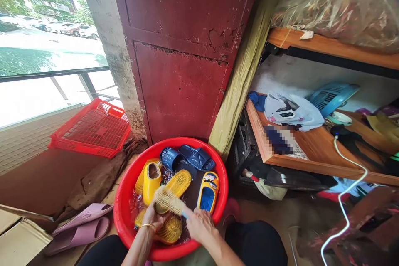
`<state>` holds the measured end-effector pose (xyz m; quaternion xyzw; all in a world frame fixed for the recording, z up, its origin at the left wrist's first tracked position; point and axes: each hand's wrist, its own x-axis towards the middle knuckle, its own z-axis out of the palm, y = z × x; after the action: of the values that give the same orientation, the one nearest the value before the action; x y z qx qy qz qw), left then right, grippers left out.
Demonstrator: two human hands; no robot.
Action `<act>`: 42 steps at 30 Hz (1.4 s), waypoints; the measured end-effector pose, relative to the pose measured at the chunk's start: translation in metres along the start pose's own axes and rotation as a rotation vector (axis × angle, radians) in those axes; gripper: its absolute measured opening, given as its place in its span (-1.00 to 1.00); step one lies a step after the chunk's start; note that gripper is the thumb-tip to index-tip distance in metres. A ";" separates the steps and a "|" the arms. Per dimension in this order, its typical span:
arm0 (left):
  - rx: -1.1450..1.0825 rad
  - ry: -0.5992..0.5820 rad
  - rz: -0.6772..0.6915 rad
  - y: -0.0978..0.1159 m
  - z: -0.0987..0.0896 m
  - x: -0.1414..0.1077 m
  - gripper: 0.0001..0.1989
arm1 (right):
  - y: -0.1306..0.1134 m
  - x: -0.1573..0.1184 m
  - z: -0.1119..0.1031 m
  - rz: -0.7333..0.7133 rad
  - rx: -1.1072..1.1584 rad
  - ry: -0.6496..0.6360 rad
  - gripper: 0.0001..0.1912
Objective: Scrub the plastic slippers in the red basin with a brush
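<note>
A round red basin of water stands before me with several slippers in it. My left hand grips a yellow slipper by its near end, its textured sole tilted up. My right hand is closed round the light blue handle of a scrub brush, whose pale bristles lie over the near part of that slipper. Another yellow slipper rests at the left. Two dark blue slides lie at the back. At the right is a yellow cartoon slipper; a yellow sole sits low in the water.
Mauve slides and a cardboard box lie left of the basin. A red plastic crate stands farther back. Behind is a dark red metal door. To the right are a wooden shelf and a hanging white cable.
</note>
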<state>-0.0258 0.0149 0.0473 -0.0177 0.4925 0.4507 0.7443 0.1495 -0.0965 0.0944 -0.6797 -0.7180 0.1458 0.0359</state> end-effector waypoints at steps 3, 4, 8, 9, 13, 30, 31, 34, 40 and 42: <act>0.011 -0.017 0.001 -0.001 -0.004 -0.002 -0.69 | 0.012 0.019 -0.006 0.189 0.009 0.058 -0.46; 0.013 -0.016 0.000 -0.001 -0.006 -0.003 -0.70 | 0.014 0.022 -0.006 0.214 0.015 0.074 -0.46; 0.003 -0.008 0.008 -0.001 -0.007 0.001 -0.71 | 0.003 0.012 0.002 0.070 0.001 0.058 -0.47; 0.001 -0.012 0.014 0.000 -0.007 0.002 -0.70 | -0.001 0.006 0.005 -0.001 -0.011 0.048 -0.48; -0.001 -0.021 0.032 0.001 -0.006 0.003 -0.67 | -0.004 0.000 0.009 -0.112 -0.047 0.013 -0.53; 0.038 -0.007 0.033 -0.004 -0.009 0.011 -0.66 | 0.011 0.011 0.012 -0.078 -0.047 -0.015 -0.45; 0.034 -0.016 0.032 -0.004 -0.008 0.010 -0.67 | 0.011 0.016 0.013 -0.004 -0.032 0.000 -0.44; 0.036 -0.052 0.026 -0.006 -0.008 0.006 -0.70 | 0.011 0.034 0.016 0.222 0.006 0.035 -0.42; 0.007 -0.035 0.015 -0.003 -0.009 0.009 -0.69 | 0.010 0.036 0.022 0.183 0.003 0.017 -0.38; -0.022 -0.030 0.012 0.000 -0.010 0.012 -0.70 | 0.015 0.026 0.019 0.101 -0.009 0.011 -0.38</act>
<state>-0.0316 0.0180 0.0337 -0.0162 0.4764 0.4607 0.7487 0.1572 -0.0738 0.0684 -0.7159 -0.6833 0.1405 0.0295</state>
